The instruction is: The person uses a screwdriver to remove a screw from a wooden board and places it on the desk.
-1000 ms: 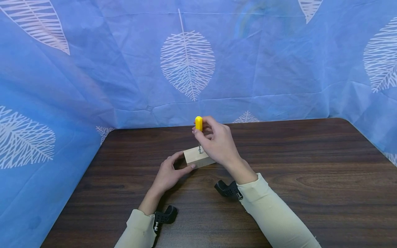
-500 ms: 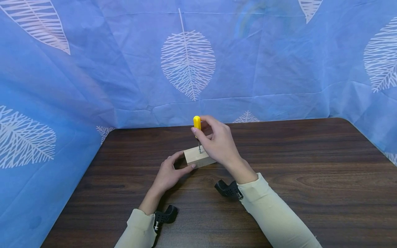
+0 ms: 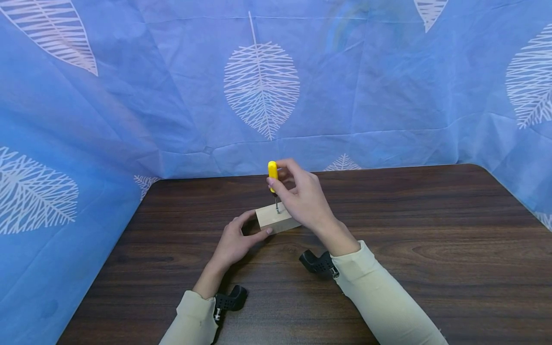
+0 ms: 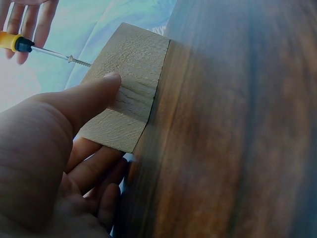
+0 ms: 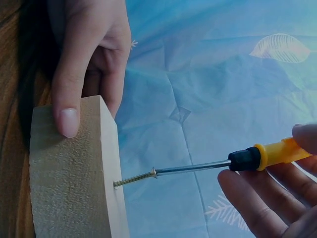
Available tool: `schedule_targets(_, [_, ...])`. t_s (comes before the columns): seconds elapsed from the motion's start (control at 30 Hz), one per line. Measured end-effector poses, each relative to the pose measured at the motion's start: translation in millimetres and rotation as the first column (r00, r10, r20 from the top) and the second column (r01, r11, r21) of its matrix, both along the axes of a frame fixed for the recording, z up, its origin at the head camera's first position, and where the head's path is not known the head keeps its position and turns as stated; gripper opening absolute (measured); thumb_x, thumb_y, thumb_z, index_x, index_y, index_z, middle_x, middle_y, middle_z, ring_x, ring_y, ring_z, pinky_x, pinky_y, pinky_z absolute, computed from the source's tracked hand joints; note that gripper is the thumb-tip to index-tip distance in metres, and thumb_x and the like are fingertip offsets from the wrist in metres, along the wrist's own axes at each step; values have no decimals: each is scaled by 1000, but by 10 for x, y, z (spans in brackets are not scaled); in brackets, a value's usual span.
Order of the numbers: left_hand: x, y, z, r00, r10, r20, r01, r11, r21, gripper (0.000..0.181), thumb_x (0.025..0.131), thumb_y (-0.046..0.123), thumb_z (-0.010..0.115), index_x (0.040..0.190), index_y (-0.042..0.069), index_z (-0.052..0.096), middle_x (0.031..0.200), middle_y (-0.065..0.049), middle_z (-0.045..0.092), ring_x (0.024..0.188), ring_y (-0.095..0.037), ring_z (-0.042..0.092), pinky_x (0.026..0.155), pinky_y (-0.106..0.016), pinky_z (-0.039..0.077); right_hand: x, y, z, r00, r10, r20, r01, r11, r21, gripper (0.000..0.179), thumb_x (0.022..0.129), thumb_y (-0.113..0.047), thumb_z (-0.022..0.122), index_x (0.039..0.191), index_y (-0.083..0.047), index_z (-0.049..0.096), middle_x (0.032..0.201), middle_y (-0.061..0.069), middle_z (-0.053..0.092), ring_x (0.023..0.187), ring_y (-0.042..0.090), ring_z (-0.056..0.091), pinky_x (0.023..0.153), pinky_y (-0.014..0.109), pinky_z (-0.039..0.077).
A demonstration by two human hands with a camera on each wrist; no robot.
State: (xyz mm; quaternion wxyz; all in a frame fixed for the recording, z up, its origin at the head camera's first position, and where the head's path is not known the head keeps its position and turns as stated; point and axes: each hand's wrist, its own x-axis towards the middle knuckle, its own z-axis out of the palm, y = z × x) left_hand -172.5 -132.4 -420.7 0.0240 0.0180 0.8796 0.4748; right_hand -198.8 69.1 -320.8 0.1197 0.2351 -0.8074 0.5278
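Observation:
A pale wooden block [image 3: 276, 221] rests on the dark table, with a screw [image 5: 134, 179] standing in its top face, most of the thread showing. My left hand [image 3: 233, 242] grips the block's left end, thumb on the near side and fingers behind it. With thumb and fingers my right hand [image 3: 305, 196] holds a screwdriver [image 3: 272, 176] by its yellow handle, above the block. In the right wrist view the screwdriver's metal shaft [image 5: 193, 168] meets the screw head, nearly in line with it. The block's right end is hidden behind my right hand in the head view.
The dark wood-grain table [image 3: 409, 230] reaches back to a blue cloth [image 3: 181, 96] printed with white leaves, which hangs behind and at the left. Black camera mounts [image 3: 316, 262] sit at both wrists, close over the tabletop.
The screwdriver's handle has tipped slightly left, and my right fingers have shifted a little around it. My left hand and the block have stayed where they were.

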Motion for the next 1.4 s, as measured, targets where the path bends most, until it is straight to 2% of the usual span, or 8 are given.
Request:
schedule_targets(0.17, [0, -2, -9, 1000, -3, -2, 3, 1000, 0, 65, 95, 42, 84, 152, 22, 62, 151, -8, 64, 148, -37, 51, 121, -66, 39, -2, 0, -11, 1000, -20, 3, 20, 1000, 5, 34, 104, -20, 73, 136, -15, 64, 115, 6, 76, 103, 19, 75, 81, 39, 66])
schedule_targets(0.33, [0, 1, -4, 1000, -1, -2, 1, 1000, 0, 65, 94, 41, 84, 152, 22, 62, 152, -8, 63, 148, -37, 51, 122, -66, 38, -5, -4, -19, 999, -26, -22, 26, 1000, -7, 32, 102, -21, 76, 131, -14, 64, 112, 5, 77, 98, 18, 76, 77, 37, 66])
schedule_targets(0.57, [3, 4, 4, 1000, -4, -1, 4, 1000, -7, 65, 95, 41, 84, 153, 21, 62, 154, -9, 62, 149, -38, 50, 122, -67, 38, -7, 1, -24, 999, -16, -36, 15, 1000, -19, 32, 101, -16, 77, 129, -12, 63, 112, 7, 76, 100, 20, 76, 78, 40, 67])
schedule_targets(1.1, [7, 0, 18, 1000, 1, 1, -1, 1000, 7, 65, 94, 39, 86, 152, 24, 62, 153, -6, 63, 149, -35, 51, 123, -65, 38, -2, 8, -10, 1000, 0, 8, 0, 999, 36, 34, 106, -17, 67, 138, -12, 59, 113, 6, 71, 102, 19, 75, 78, 36, 66])
schedule_targets(1.4, [-2, 2, 10, 1000, -8, 2, 8, 1000, 10, 64, 94, 39, 85, 152, 23, 62, 152, -7, 63, 149, -36, 51, 123, -66, 37, -6, 7, -19, 999, 40, 27, -40, 999, 2, 29, 107, -14, 53, 135, -10, 59, 117, 11, 75, 109, 21, 77, 86, 36, 66])
